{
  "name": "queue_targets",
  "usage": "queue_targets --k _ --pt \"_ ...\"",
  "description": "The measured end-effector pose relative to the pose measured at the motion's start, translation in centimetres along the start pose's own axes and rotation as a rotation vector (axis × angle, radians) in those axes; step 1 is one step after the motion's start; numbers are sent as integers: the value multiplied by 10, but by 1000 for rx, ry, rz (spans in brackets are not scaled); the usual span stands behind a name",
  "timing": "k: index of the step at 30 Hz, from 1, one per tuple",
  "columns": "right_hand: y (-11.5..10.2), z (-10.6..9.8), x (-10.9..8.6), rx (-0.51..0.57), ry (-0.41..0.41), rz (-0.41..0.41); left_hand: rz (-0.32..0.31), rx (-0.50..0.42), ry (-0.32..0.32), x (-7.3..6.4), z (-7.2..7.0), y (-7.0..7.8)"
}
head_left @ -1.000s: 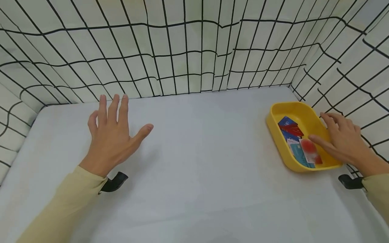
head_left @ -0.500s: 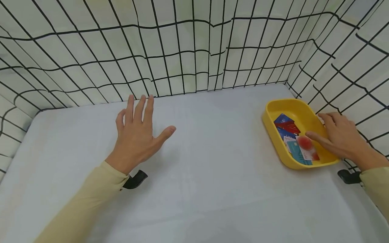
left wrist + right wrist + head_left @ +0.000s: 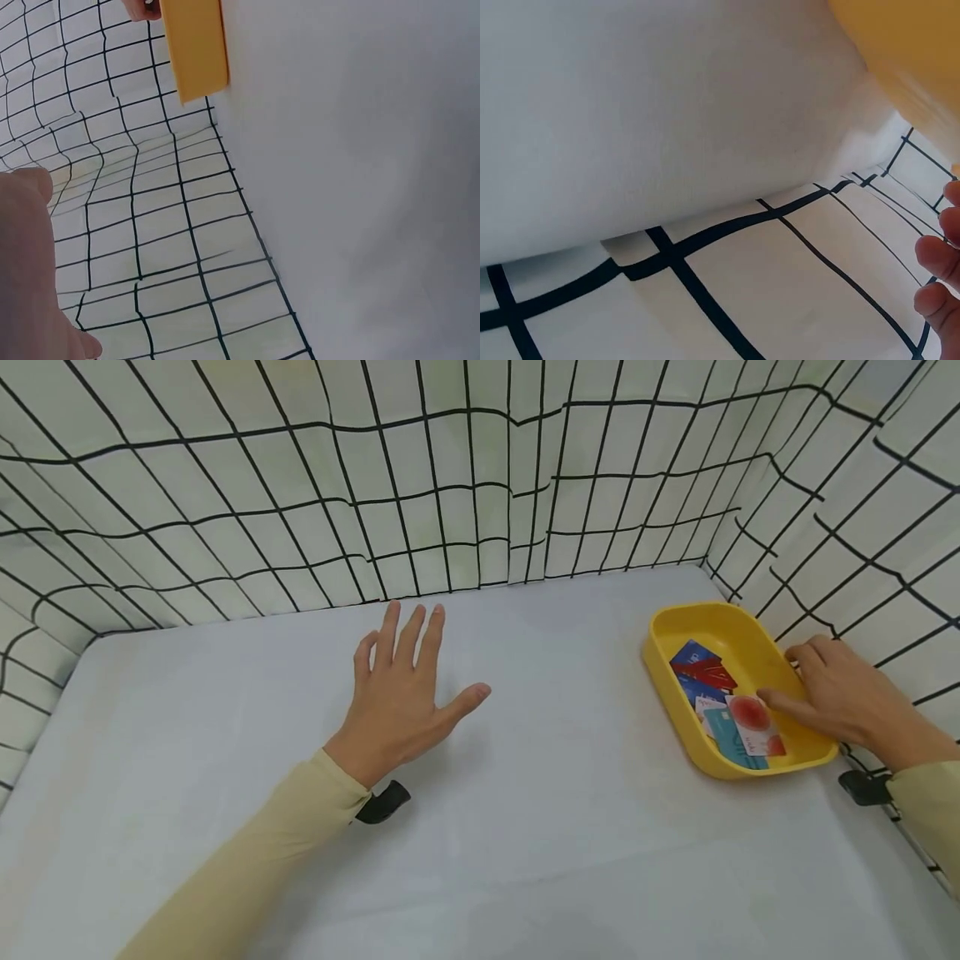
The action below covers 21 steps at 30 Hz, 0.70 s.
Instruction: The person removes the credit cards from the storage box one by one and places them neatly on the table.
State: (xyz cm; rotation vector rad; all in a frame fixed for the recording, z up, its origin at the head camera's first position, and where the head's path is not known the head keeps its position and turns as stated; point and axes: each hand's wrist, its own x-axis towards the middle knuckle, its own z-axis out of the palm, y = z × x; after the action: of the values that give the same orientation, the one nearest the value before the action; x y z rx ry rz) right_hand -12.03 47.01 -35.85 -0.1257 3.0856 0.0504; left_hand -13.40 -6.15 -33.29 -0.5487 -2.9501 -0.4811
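Note:
At the right of the table, a yellow plastic tray point(image 3: 678, 727) holds several cards. A white card with a red circle point(image 3: 752, 722) lies over a teal card point(image 3: 727, 735), and blue and red cards point(image 3: 701, 670) lie farther back. My right hand point(image 3: 851, 693) grips the tray's right rim, thumb inside and fingers outside. The right wrist view shows those fingertips point(image 3: 937, 259) beside the tray's yellow wall point(image 3: 919, 60). My left hand point(image 3: 401, 702) hovers over the table left of the tray, fingers spread and thumb out, holding nothing.
A white cloth point(image 3: 525, 827) covers the table. White cloth with a black grid pattern point(image 3: 450, 485) rises behind the table's back edge and down along its right side, close to the tray and right hand. Each wrist carries a black camera mount point(image 3: 384, 803).
My left hand has moved steadily right across the table toward the tray, its fingers still spread. The right hand's fingers have curled closer to the tray's rim; the tray has hardly moved.

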Motion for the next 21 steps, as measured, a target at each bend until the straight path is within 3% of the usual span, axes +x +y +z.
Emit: queue_targets --k 21 --pt "5 -4 4 -43 20 -83 65 -80 -136 32 53 90"
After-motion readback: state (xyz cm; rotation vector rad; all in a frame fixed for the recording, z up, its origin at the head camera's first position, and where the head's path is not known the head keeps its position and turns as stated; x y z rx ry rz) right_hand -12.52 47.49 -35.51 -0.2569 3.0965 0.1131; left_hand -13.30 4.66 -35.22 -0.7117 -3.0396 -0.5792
